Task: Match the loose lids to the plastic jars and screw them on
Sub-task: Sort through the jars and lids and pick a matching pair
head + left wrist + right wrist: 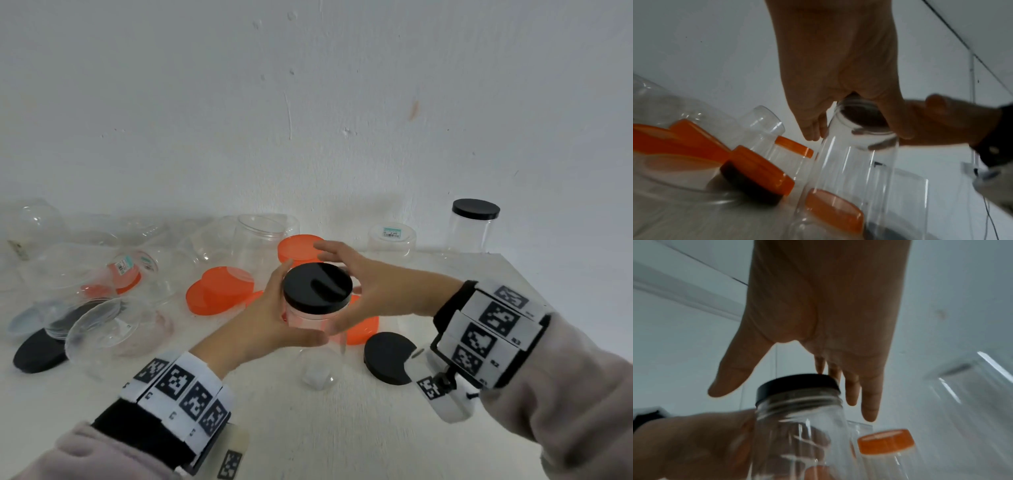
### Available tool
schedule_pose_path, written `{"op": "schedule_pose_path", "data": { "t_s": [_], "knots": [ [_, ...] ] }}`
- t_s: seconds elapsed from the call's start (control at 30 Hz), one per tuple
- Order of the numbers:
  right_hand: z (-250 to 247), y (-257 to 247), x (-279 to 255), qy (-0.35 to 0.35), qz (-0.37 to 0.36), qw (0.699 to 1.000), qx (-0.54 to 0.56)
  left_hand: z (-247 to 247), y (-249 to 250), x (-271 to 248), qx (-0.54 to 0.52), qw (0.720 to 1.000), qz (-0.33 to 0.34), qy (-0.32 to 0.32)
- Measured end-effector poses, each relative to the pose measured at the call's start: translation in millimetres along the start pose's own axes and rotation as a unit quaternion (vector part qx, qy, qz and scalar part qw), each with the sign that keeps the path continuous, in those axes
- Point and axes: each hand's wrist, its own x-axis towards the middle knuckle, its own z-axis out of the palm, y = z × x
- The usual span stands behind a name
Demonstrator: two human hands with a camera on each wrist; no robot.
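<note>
The white counter fills the lower frame, strewn with clear jars and loose orange and black lids. At centre frame the left hand wraps the clear jar around its smooth, thin wall. It looks light, slick and easily dented, so holding near the stiffer threaded neck seems wise. The right hand is spread, fingers straight, beside the black lid that sits on the jar, gripping nothing. The lid's matte rim should offer the best purchase.
</note>
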Motion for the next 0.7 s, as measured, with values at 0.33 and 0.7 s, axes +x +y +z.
{"op": "schedule_pose_path", "data": {
  "t_s": [0.33,0.7],
  "knots": [
    [-12.3,-63.9,28.9,-0.096,0.031,0.933,-0.346,11.6,-12.9,-1.0,-0.049,0.998,0.012,-0.025],
    [-16.6,-72.8,39.1,-0.144,0.011,0.907,-0.395,11.9,-14.0,-2.3,-0.039,0.999,0.014,-0.014]
  ]
}}
